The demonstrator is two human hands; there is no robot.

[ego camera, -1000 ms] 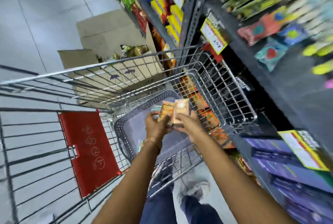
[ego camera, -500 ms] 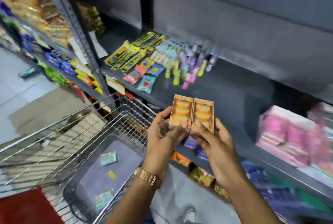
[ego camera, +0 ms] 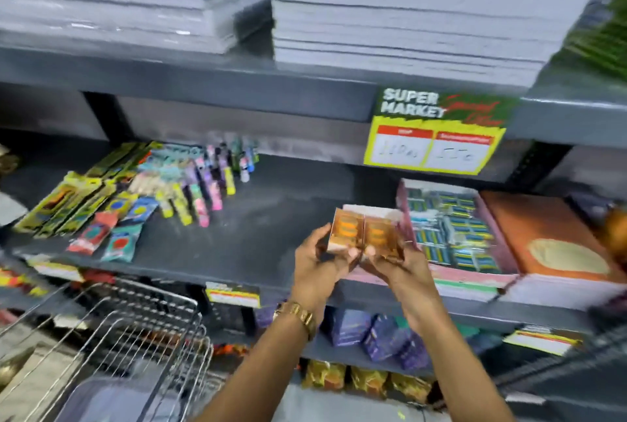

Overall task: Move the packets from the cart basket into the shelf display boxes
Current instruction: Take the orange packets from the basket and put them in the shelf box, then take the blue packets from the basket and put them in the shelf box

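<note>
Orange packets (ego camera: 364, 233), two of them side by side, are in my hands, up above the grey shelf (ego camera: 271, 218). My left hand (ego camera: 320, 263) grips the left packet, with the thumb on its front and the fingers curled behind it. My right hand (ego camera: 400, 267) grips the right packet the same way. The two packets touch along their middle edge. My thumbs almost meet under them. A gold watch (ego camera: 297, 316) sits on my left wrist.

Just behind the packets is a pale display box (ego camera: 369, 210). Its top edge peeks out over them. I cannot tell if the packets touch the box, since the picture is blurry there. Just to the right of my right hand is a pink box (ego camera: 451, 231) full of small blue and green packs. Farther right lies an orange-brown book (ego camera: 549, 238).

Well to the left of my left hand, bright pens and little flat packs (ego camera: 135, 197) lie spread on the same shelf. Down and to the left of my arms is the wire cart basket (ego camera: 149, 336). Above my hands hangs a yellow price sign (ego camera: 434, 136), and above that sit stacks of white paper (ego camera: 407, 21).
</note>
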